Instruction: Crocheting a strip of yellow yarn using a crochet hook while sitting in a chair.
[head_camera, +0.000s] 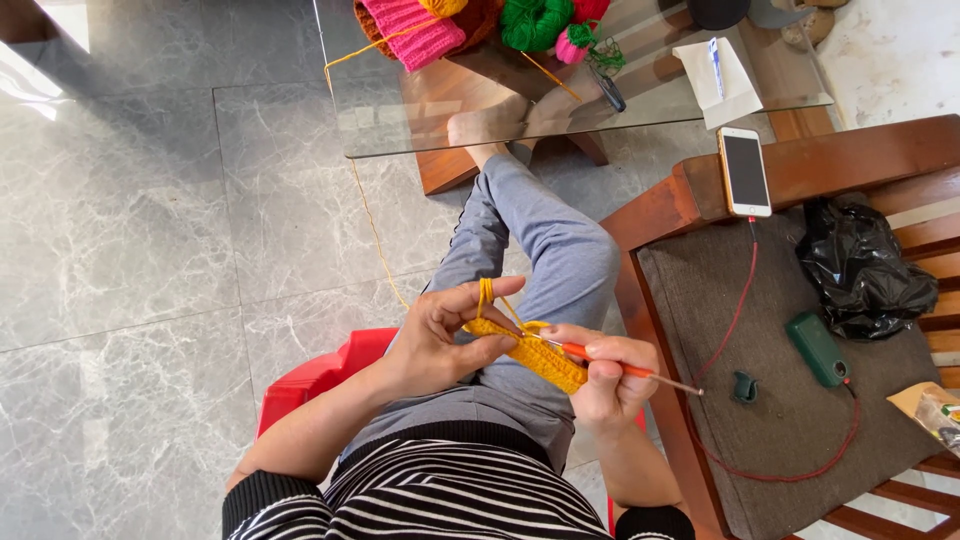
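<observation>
Head view, looking down on a seated person. The left hand (440, 335) pinches one end of a narrow strip of yellow crocheted yarn fabric (530, 355) between thumb and fingers, with the working strand looped over the raised forefinger. The right hand (603, 375) is closed round an orange-handled crochet hook (620, 368), whose tip sits at the strip's upper edge. The strip hangs between both hands, above the lap in grey trousers.

A thin yellow yarn strand (372, 225) runs from the left hand across the grey marble floor (130, 250) up to the glass-topped wooden table (420, 120), where pink and green yarn balls lie.

Risk, as judged: the long slack strand could snag on the table edge, jerking the loop off the hook and loosening stitches.
</observation>
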